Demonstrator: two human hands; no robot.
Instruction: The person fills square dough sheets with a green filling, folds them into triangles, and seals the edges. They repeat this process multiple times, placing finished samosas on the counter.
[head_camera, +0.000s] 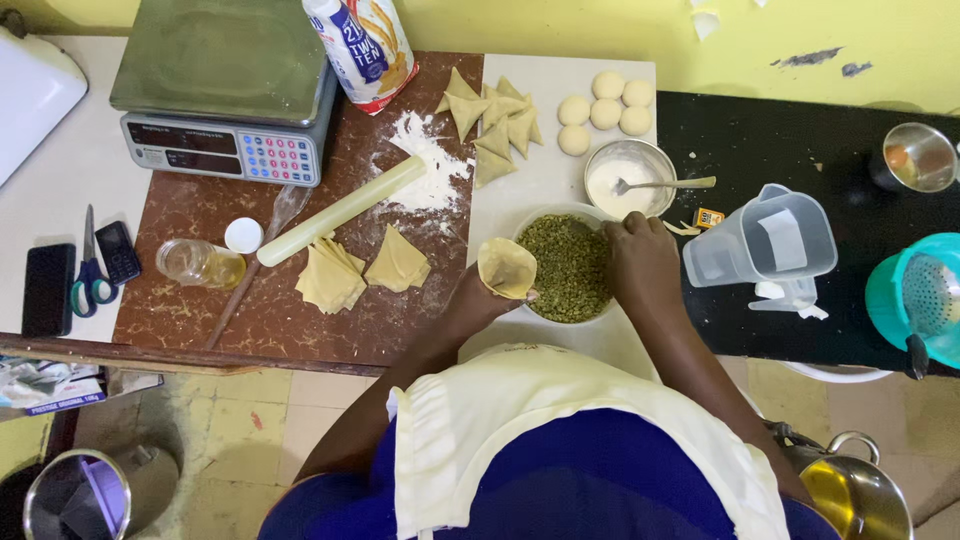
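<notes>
My left hand (478, 300) holds a pale dough wrapper (507, 267) folded into an open cone, just left of a white bowl (531, 222) full of green-brown filling (568, 268). Reaching into the far side of that bowl, my right hand (640, 260) has its fingers in the filling; I cannot tell if they hold any. A pile of folded triangular pastries (493, 118) lies on the white board (550, 180) behind. Several dough balls (603, 105) sit at the board's far right.
Flat dough sheets (358, 269), a rolling pin (340, 211), spilled flour (430, 165), an oil jar (200, 264), a scale (225, 90) and a bag (365, 45) lie left. A metal bowl of white paste with a spoon (630, 182), a plastic jug (770, 240) and a teal sieve (925, 295) stand right. Scissors (90, 270) and two phones (48, 288) are far left.
</notes>
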